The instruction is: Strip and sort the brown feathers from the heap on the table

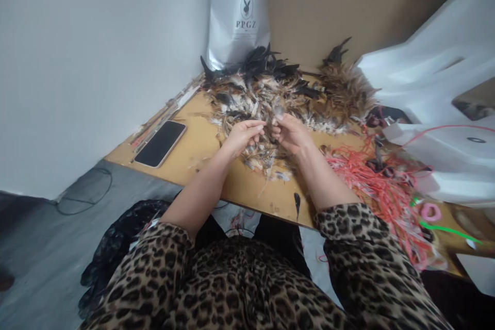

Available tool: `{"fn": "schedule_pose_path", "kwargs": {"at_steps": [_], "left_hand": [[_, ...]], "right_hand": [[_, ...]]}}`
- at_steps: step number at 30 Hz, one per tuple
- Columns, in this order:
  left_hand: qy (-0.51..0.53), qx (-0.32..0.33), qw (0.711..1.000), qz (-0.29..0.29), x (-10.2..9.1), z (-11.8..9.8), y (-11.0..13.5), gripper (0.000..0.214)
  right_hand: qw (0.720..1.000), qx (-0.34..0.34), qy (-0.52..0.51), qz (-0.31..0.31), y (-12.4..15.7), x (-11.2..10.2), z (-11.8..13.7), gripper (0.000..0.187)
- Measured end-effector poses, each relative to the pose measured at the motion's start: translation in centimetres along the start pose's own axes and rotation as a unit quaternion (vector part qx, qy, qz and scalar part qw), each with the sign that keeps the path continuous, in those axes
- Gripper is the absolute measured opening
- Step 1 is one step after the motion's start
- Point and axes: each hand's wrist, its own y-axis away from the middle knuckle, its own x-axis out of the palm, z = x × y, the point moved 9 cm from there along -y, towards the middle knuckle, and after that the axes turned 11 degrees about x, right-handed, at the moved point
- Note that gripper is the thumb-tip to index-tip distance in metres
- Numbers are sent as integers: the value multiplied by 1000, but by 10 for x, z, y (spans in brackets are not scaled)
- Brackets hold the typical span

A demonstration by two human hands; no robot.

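— Brown wooden table [201, 152] is sitting in a corner with white walls [96, 62]. What is lying far to the left of the fingers?

— A black phone [160, 143] is lying there, flat on the table, well apart from the hands.

— What is the left hand [242, 136] doing?

— It is curling its fingers [256, 125] in. They are pinching a little bunch of feathers [277, 112] together with the right hand [292, 133]. The fingertips of both hands are nearly touching.

— Where is the little bunch of feathers sitting?

— It is sticking up between the two hands, just above the table. More loose feathers [266, 159] are lying right under the fingers.

— What is lying behind the fingers?

— A big pile of feathers [270, 87], brown, white and black, is spreading out past the fingertips. A silver bag [237, 15] is standing behind it, against the wall.

— And to the right of the fingers?

— A tangle of red strings [371, 175] is lying near the right wrist. Some white bags [436, 77] are lying farther right. A pink ring [430, 212] and a green string [448, 228] are lying near the table edge.
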Motion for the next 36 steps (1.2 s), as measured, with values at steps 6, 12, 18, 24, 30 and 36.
{"fn": "schedule_pose_path", "kwargs": {"at_steps": [6, 12, 18, 24, 30, 36], "left_hand": [[-1, 9, 1000, 3, 2, -4, 1, 28], [12, -19, 1000, -2, 0, 1, 1, 26], [58, -50, 997, -31, -6, 10, 0, 26], [71, -62, 995, -32, -7, 13, 0, 27], [66, -55, 995, -45, -12, 12, -2, 25], [68, -46, 996, -42, -10, 9, -2, 24]], "right_hand": [[993, -58, 89, -53, -5, -8, 1, 29], [977, -68, 192, -65, -8, -3, -2, 27], [974, -59, 216, -39, -13, 1, -6, 26], [920, -127, 366, -59, -7, -1, 20, 24], [834, -50, 549, -23, -11, -18, 3, 20], [751, -116, 650, -24, -10, 2, -8, 15]]}}
